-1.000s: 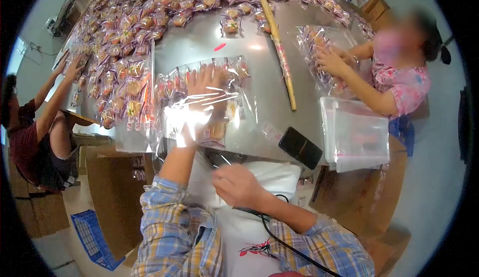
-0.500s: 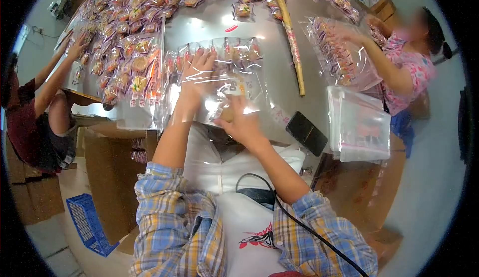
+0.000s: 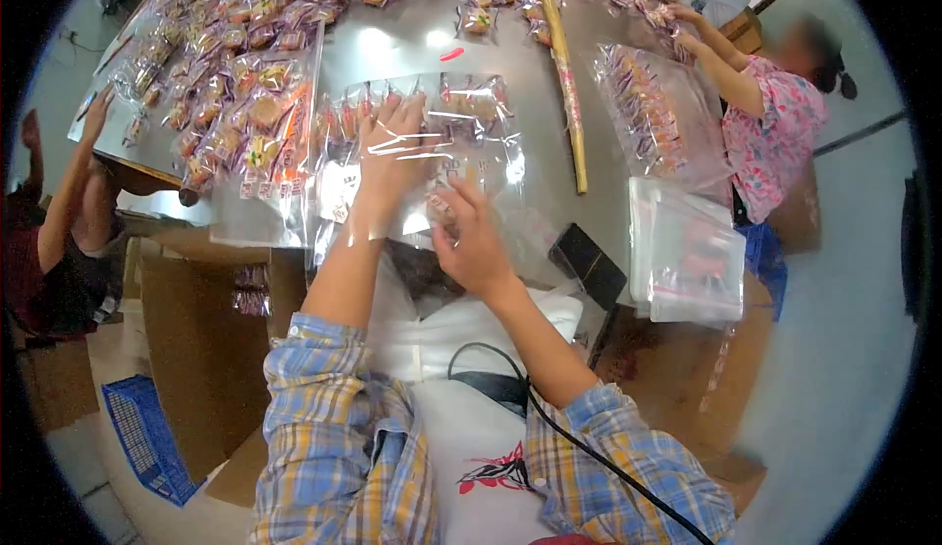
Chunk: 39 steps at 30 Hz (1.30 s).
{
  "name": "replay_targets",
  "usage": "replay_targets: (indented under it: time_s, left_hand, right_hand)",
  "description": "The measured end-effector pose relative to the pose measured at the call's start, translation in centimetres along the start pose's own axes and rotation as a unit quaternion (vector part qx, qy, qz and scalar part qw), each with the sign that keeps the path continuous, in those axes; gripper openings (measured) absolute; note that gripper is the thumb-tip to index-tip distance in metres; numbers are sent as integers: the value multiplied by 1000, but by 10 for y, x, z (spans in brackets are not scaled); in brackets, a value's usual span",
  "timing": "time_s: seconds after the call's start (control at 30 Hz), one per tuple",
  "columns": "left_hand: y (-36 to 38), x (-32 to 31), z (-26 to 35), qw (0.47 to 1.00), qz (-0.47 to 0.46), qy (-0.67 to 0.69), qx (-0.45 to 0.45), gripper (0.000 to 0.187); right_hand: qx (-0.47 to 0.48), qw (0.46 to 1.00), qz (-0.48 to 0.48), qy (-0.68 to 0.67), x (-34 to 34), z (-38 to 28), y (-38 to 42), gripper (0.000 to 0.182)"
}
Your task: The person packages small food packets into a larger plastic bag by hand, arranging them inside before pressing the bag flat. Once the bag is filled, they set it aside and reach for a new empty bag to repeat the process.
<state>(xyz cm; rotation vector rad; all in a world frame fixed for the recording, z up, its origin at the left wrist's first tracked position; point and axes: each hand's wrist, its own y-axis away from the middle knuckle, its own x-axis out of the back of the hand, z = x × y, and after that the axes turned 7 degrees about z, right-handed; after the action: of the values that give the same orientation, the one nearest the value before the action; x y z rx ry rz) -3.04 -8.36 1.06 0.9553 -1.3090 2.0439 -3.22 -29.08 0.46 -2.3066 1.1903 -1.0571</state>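
There is just one camera, worn on the person's head, and it looks forward and down through a round, bendy lens at the shiny worktop (image 3: 510, 64) close below, with the person's own arms reaching out from the bottom toward that worktop.
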Motion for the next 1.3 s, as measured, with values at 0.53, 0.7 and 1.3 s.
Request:
replay_targets:
  time_s: [0.53, 0.7, 1.3]
  left_hand:
    - [4, -6, 5, 1000, 18, -24, -5, 74]
    - [-5, -16, 18, 995, 19, -100, -7, 73]
    - [-13, -11, 21, 997, 30, -62, 35, 51]
  right_hand:
    - [-76, 964, -125, 222, 15, -12, 0, 61]
    - [-71, 985, -42, 153, 13, -8, -23, 32]
    - [-23, 958, -102, 265, 4, 19, -37, 74]
